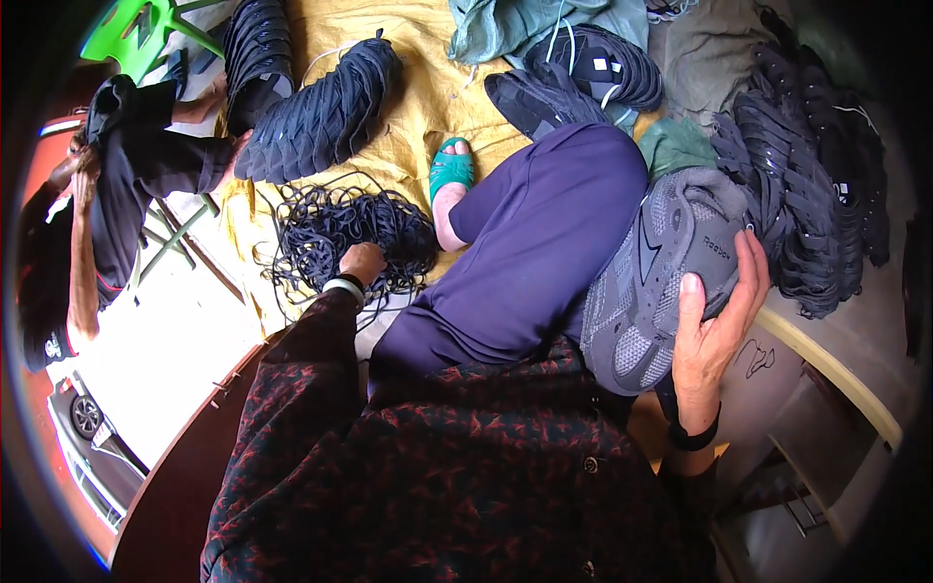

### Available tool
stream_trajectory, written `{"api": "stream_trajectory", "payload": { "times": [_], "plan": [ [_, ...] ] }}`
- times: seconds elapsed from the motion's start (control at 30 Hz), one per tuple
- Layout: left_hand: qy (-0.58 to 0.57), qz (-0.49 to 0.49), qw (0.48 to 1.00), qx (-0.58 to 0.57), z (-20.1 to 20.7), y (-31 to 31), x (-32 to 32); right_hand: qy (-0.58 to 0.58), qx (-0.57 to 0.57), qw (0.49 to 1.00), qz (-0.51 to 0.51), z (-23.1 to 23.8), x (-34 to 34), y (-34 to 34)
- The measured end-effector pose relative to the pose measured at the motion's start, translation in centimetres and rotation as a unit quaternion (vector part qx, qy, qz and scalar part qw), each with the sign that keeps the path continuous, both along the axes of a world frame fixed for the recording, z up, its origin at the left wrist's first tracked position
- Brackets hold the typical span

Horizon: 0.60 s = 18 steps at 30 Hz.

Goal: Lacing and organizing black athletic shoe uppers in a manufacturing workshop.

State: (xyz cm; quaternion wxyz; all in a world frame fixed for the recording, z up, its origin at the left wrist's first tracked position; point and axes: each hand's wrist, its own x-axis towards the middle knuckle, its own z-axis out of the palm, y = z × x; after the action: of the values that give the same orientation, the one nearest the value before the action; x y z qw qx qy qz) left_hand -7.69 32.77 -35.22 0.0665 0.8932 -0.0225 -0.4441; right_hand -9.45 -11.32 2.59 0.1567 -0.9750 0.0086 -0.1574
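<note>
My right hand (717, 325) holds a grey shoe upper (637, 282) with mesh panels and a dark side mark, resting against my right thigh. Its thumb lies on the tongue side and the fingers wrap the far edge. Over to the left, my left hand (362, 260) reaches down into a tangled heap of black shoelaces (330, 228). Those fingers are curled in among the laces, their tips partly hidden.
Stacks of dark shoe uppers (326, 117) lie on yellow sheeting (418, 87), with more uppers (797, 185) at right. Green-blue sacks (486, 29) are at the top. Another person (121, 175) sits at left near a green plastic chair (136, 39). A car (87, 418) stands beyond.
</note>
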Motion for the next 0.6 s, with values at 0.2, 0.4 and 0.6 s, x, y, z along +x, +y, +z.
{"api": "stream_trajectory", "payload": {
  "times": [0.2,0.4,0.6],
  "plan": [
    [-0.185,0.064,0.951,-0.238,9.4,-0.5,4.1,0.026,0.024,0.999,-0.006,0.9,0.4,-0.1],
    [0.010,0.310,0.762,-0.569,25.0,-6.6,8.6,-0.070,0.011,0.997,0.029,3.4,-0.2,2.3],
    [0.036,0.154,0.765,-0.625,39.0,-15.9,7.2,0.249,0.622,0.742,0.027,4.6,-1.4,5.7]
  ]
}}
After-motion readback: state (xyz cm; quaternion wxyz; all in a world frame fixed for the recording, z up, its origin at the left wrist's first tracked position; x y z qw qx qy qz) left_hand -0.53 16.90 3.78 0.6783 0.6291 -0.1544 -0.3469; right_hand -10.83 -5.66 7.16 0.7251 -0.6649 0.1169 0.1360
